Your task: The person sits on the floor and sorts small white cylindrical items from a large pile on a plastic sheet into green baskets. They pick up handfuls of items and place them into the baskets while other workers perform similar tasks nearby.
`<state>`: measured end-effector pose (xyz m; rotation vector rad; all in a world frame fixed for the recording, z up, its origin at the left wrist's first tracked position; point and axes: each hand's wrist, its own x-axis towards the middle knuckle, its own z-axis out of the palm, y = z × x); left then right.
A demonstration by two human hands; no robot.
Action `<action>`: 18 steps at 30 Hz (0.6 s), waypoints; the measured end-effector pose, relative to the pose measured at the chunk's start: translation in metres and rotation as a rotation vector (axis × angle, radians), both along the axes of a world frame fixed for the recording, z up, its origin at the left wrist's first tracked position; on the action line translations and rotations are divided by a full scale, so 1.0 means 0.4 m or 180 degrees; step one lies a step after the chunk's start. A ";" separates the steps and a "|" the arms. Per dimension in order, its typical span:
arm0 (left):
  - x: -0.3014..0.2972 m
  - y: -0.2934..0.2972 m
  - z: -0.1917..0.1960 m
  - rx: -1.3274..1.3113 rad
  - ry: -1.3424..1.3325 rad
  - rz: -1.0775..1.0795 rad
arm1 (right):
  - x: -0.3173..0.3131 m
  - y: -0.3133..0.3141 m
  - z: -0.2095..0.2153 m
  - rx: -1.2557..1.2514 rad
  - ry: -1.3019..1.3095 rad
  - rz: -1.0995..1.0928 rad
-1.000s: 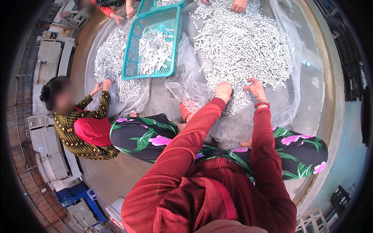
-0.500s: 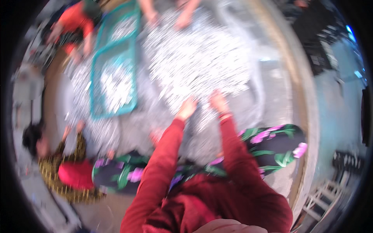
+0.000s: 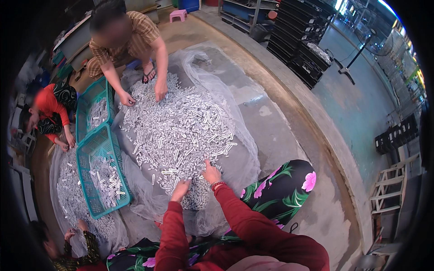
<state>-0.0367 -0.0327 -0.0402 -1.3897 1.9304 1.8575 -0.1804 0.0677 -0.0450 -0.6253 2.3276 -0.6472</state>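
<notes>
In the head view, my left hand (image 3: 180, 190) and right hand (image 3: 211, 174) are at the near end of a heap of small silvery oblong pieces (image 3: 181, 131) on a translucent sheet (image 3: 247, 143). Pieces lie between my hands and spread beyond my fingertips; I cannot tell whether either grip is closed on one.

The left hand (image 3: 181, 189) and right hand (image 3: 211, 173) now sit lower in view; a co-worker's brown shirt (image 3: 143, 35), pink stool (image 3: 178, 15) and pedestal fan (image 3: 360, 51) appear.
</notes>
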 end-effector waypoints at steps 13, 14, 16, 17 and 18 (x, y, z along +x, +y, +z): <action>0.062 -0.124 0.071 0.1383 0.1684 0.1093 | 0.110 -0.013 -0.071 0.0245 0.0410 0.0494; 0.077 -0.159 0.033 0.0681 0.0817 0.0897 | 0.122 -0.028 -0.059 0.0247 0.0422 0.0575; 0.063 -0.113 0.028 -0.1612 -0.0490 -0.0006 | 0.110 -0.018 -0.084 0.0192 0.0334 0.0540; 0.063 -0.086 0.026 -0.2746 -0.1156 -0.0465 | 0.105 -0.012 -0.095 0.0170 0.0277 0.0536; 0.077 -0.070 0.019 -0.2647 -0.1319 -0.0472 | 0.098 -0.004 -0.072 0.0119 -0.0070 0.0406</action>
